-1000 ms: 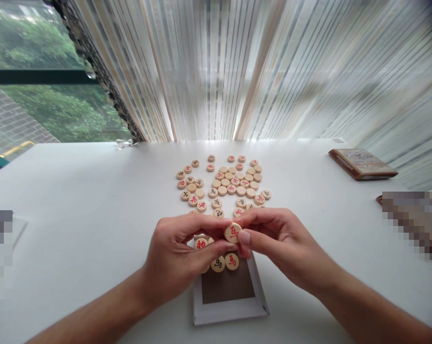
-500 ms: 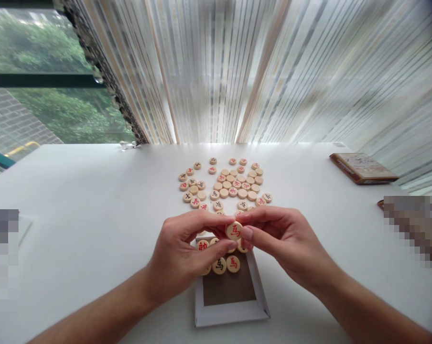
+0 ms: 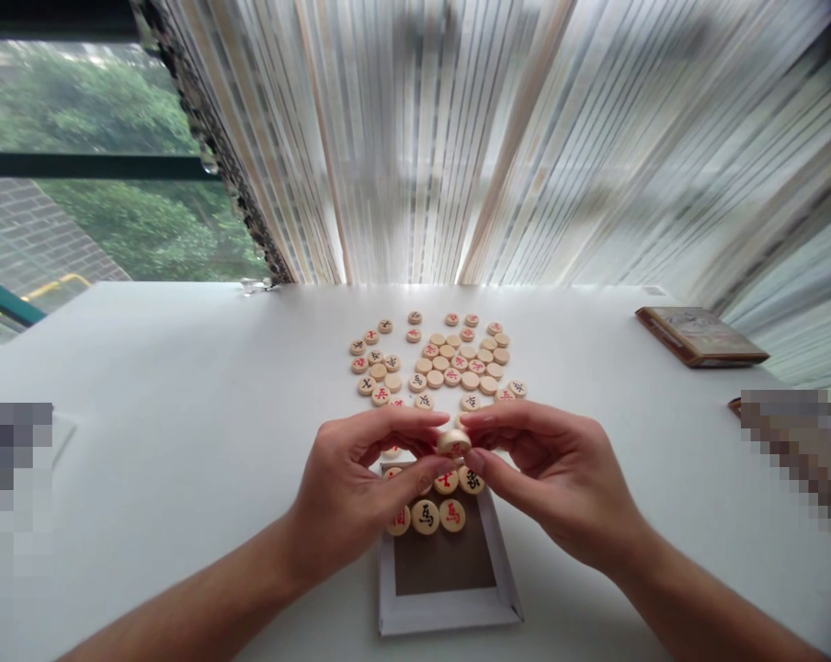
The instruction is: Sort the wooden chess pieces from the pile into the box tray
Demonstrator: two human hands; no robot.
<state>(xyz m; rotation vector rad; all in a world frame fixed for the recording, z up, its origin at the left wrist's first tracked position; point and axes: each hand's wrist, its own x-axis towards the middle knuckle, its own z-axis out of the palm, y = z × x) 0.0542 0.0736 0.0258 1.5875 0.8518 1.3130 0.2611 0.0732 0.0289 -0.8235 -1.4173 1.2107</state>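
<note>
Now I pinch a round pale wooden game disc (image 3: 453, 442) between my left hand (image 3: 360, 487) and right hand (image 3: 553, 473), fingers closed on it, just above the shallow white cardboard tray (image 3: 449, 588). Several similar marked discs (image 3: 426, 517) lie in its far end.

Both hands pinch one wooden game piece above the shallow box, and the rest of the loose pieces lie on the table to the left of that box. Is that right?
Not quite. The head view shows the loose pieces lying on the white table beyond the shallow box, farther from the person, not to its left. The rest holds: the left hand and right hand pinch one wooden game piece above that box.
</note>
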